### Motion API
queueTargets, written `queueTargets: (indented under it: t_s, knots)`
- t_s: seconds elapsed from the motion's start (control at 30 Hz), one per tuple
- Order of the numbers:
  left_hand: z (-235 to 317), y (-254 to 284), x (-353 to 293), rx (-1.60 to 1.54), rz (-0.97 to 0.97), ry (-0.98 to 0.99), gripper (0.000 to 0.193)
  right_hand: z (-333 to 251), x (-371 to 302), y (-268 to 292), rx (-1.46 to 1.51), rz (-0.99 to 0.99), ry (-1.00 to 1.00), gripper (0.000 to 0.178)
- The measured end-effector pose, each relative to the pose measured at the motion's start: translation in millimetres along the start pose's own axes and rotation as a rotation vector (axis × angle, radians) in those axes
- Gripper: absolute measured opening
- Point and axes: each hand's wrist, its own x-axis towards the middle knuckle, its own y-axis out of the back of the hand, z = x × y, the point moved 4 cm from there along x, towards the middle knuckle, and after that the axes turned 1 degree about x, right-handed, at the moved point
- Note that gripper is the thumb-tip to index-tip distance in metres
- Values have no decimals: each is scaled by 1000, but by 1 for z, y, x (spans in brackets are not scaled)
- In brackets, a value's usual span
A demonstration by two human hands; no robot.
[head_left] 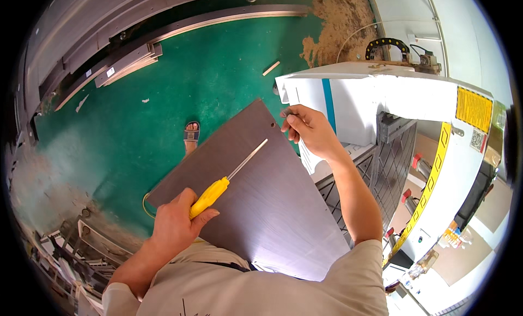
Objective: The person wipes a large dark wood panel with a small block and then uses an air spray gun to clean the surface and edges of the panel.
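Observation:
A dark brown wood-grain panel (256, 201) lies slantwise in front of me, its narrow end pointing away. My left hand (177, 218) is wrapped round the yellow handle of a screwdriver (210, 197), whose long metal shaft points up and right over the panel. Near the panel's far corner is a small round hole (273, 125). Just right of that hole, my right hand (308, 128) pinches a small dark piece (285, 113) between thumb and fingers. The piece is too small to name, and the fingers partly cover it.
At the right stands a large white machine (400, 89) with a yellow warning label and a slatted dark bed (395, 169). Stacked boards (131, 65) lie on the green floor (218, 59) at the far left. Sawdust (338, 21) is heaped at the back. A sandalled foot (191, 131) shows beyond the panel.

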Motion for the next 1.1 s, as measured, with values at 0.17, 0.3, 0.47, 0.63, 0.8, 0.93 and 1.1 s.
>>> queueTargets:
  t_s: [0.17, 0.3, 0.47, 0.63, 0.8, 0.93, 1.1]
  knots:
    - [0, 3, 14, -129, 200, -186, 22, -24, 11, 8, -119, -66, 194, 31]
    - [-28, 2, 12, -680, 82, 135, 27, -50, 38, 14, -326, -71, 259, 34]
    - [-47, 14, 16, -276, 513, -223, 54, -72, 60, 1, -498, -207, 58, 30]
    - [-76, 2, 28, 23, 302, -138, 45, -66, 65, -4, -516, -200, -36, 26]
    - [-70, -5, 40, 74, 368, -199, 46, -75, 61, -14, -555, -138, -67, 23]
    - [-70, -7, 40, 36, 381, -202, 43, -81, 71, -16, -652, -87, 115, 23]
    - [-66, -6, 42, 19, 367, -211, 42, -66, 76, 0, -561, 8, 27, 24]
